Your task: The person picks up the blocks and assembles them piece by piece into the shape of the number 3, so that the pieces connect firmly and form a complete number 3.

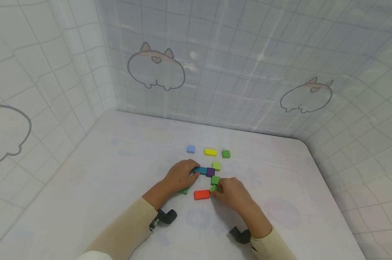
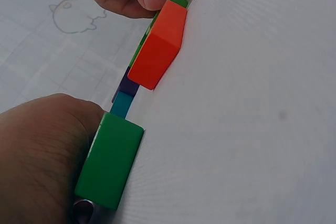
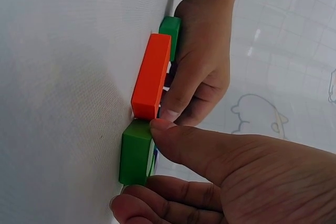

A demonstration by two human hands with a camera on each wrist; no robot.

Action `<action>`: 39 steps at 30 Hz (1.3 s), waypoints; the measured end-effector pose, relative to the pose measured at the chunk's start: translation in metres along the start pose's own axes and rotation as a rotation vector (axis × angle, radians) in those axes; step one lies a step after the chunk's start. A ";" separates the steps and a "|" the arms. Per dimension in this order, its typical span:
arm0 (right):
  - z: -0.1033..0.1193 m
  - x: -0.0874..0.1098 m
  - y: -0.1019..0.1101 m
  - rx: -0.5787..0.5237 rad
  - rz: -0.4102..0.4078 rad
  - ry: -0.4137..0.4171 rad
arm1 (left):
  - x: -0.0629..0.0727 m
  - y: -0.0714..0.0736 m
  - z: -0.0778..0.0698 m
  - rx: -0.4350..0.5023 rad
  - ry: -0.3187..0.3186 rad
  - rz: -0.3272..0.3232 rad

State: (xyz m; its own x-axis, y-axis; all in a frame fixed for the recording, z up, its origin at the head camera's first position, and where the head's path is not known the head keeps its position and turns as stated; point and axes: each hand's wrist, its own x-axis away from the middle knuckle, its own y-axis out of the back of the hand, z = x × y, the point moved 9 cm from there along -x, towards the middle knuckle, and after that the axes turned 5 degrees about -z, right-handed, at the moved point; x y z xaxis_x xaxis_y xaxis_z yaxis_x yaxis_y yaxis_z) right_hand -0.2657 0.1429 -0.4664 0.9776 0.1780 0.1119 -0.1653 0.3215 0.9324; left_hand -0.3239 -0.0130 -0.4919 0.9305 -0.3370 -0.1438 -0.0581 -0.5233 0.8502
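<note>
My left hand (image 1: 180, 176) pinches a teal block (image 1: 201, 170) between thumb and fingers. That block's right end meets a purple block (image 1: 210, 172). With thumb and fingers my right hand (image 1: 233, 194) pinches a green block (image 1: 213, 188), seen close in the right wrist view as a green block (image 3: 135, 153). Just above it lies another green block (image 1: 215, 180); a lime block (image 1: 216, 166) sits above the purple one. A long red block (image 1: 201, 195) lies left of the pinched green block. Beside my left wrist is a darker green block (image 1: 184, 190), partly hidden by the hand.
Farther back on the white surface (image 1: 143, 144) lie a light blue block (image 1: 190, 149), a yellow block (image 1: 210, 152) and a green block (image 1: 226, 154). Grid-patterned walls (image 1: 222, 79) with animal drawings stand at the back and both sides.
</note>
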 end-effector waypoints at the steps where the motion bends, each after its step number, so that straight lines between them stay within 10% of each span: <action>1: 0.000 0.000 0.000 0.000 -0.002 0.002 | 0.000 0.000 0.000 0.002 -0.003 -0.002; 33: 0.001 0.001 0.003 0.009 0.016 0.000 | 0.000 0.004 0.004 0.049 0.003 -0.045; 39: 0.001 0.001 0.005 0.013 0.018 0.018 | 0.003 0.018 -0.014 0.030 -0.120 -0.098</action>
State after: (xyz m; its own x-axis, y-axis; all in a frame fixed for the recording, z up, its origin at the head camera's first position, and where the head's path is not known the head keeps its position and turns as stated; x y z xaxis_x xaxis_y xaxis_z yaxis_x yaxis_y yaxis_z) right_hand -0.2649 0.1433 -0.4615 0.9720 0.2002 0.1232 -0.1814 0.3055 0.9347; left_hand -0.3175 -0.0121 -0.4699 0.8823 -0.3732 -0.2869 0.0187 -0.5813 0.8135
